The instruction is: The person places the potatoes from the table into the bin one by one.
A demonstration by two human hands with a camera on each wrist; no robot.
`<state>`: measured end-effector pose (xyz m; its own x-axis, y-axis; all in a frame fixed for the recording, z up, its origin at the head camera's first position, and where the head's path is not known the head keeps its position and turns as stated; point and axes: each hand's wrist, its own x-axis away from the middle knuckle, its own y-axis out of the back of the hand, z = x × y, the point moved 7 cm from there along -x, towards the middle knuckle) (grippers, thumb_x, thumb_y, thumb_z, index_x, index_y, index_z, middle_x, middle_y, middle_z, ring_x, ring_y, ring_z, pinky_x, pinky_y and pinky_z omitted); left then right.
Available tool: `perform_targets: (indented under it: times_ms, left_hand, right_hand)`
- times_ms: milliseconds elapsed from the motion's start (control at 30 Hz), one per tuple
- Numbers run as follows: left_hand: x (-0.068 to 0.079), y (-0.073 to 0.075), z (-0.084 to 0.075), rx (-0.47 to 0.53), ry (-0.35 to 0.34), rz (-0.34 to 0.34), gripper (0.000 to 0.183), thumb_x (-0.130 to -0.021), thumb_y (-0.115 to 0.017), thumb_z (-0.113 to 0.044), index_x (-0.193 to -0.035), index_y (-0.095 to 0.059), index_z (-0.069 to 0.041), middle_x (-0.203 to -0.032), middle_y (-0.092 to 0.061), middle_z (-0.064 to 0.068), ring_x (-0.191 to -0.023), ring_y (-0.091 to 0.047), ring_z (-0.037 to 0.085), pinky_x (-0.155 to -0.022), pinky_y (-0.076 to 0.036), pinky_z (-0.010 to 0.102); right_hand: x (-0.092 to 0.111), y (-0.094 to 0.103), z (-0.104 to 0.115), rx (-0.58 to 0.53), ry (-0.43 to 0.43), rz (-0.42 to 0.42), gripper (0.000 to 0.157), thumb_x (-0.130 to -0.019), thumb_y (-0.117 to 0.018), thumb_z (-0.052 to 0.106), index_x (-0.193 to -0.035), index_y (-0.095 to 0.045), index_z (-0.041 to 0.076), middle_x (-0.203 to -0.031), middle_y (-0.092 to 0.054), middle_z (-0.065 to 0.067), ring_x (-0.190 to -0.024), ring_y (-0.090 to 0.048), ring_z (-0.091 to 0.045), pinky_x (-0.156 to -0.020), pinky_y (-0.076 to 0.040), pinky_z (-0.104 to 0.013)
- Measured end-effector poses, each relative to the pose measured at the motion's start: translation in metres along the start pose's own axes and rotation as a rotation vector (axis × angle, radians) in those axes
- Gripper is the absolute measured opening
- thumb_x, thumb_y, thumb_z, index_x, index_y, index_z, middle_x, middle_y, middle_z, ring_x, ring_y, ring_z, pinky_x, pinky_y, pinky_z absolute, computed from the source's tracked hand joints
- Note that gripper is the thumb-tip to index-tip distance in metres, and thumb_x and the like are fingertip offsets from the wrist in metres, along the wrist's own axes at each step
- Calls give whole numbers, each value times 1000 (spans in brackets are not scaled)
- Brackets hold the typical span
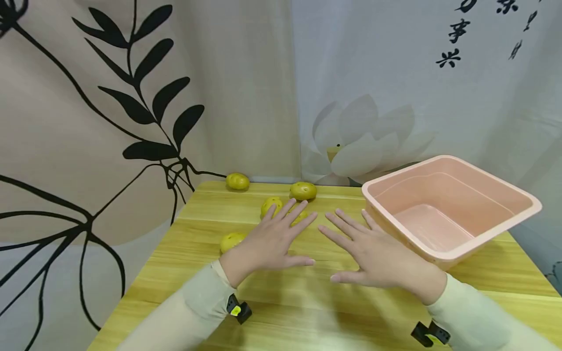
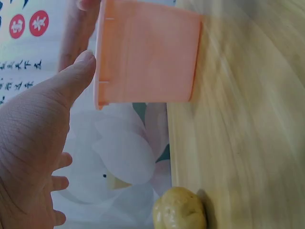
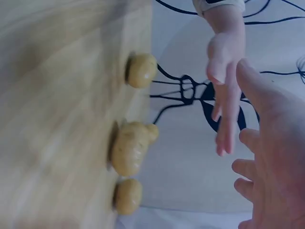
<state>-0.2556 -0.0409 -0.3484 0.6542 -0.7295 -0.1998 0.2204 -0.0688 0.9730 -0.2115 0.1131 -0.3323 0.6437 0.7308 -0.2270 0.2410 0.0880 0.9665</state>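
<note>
We see the left hand (image 1: 268,243) and right hand (image 1: 377,251), fingers spread flat and empty, above the worktop (image 1: 281,312) beside small, yellow, brown-speckled potatoes (image 1: 303,190).

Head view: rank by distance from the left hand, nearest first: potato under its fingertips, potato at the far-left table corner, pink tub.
From left hand:
1. Potato under its fingertips, directly beyond.
2. Corner potato, far left edge.
3. Pink tub, right side, past the right hand.
</note>
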Motion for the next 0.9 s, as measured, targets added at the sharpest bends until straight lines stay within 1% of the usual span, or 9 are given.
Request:
perform_targets:
  times_ms: [167, 400, 500, 567, 633, 767, 900]
  left_hand:
    - [-11, 8, -2, -1, -5, -2, 92, -74, -29, -81, -145, 5, -33, -151, 10, 0, -136, 11, 25, -102, -12, 60]
    - [-31, 16, -11, 4, -24, 11, 91, -72, -22, -83, -144, 8, -36, -151, 8, -1, -136, 11, 23, -103, -11, 59]
    - [-41, 16, -14, -5, -27, 15, 91, -72, -21, -83, -144, 8, -36, -152, 6, 0, -136, 8, 25, -103, -11, 58]
    - [-47, 15, -16, -11, -30, 20, 91, -72, -19, -83, -145, 5, -35, -152, 5, 0, -137, 5, 25, -103, -12, 58]
    - [-55, 15, -20, -9, -29, 32, 92, -71, -18, -84, -145, 4, -34, -152, 3, 0, -137, 3, 25, -104, -13, 57]
    - [-73, 14, -27, 9, -18, 73, 93, -69, -16, -85, -145, 4, -36, -152, 6, -2, -137, 5, 24, -105, -11, 56]
    - [-91, 11, -35, 17, -14, 101, 93, -67, -16, -86, -144, 6, -38, -151, 7, -4, -137, 6, 22, -105, -9, 55]
  right_hand:
    - [7, 18, -16, 29, -29, -27, 87, -79, -34, 75, -147, -7, 28, -152, -4, 1, -137, -7, -22, -105, -7, -56]
    - [23, 27, -49, 2, -96, -36, 86, -81, -42, 70, -147, -15, 24, -152, -4, 0, -138, -2, -20, -101, -14, -61]
    - [31, 27, -63, 24, -126, -38, 85, -81, -44, 69, -147, -15, 24, -152, -5, 0, -138, -6, -21, -101, -13, -61]
    - [37, 27, -72, 25, -157, -27, 84, -81, -46, 67, -147, -15, 25, -152, -6, -1, -137, -9, -23, -102, -11, -61]
    - [43, 27, -82, 12, -195, -3, 83, -82, -47, 66, -147, -14, 27, -152, -6, -2, -137, -10, -24, -102, -6, -61]
    - [56, 26, -102, -29, -263, 36, 80, -84, -48, 62, -147, -12, 29, -152, -6, -5, -137, -8, -26, -101, 1, -62]
    - [66, 25, -123, -35, -292, 46, 78, -86, -49, 56, -147, -11, 27, -152, -4, -4, -137, -6, -26, -102, 9, -58]
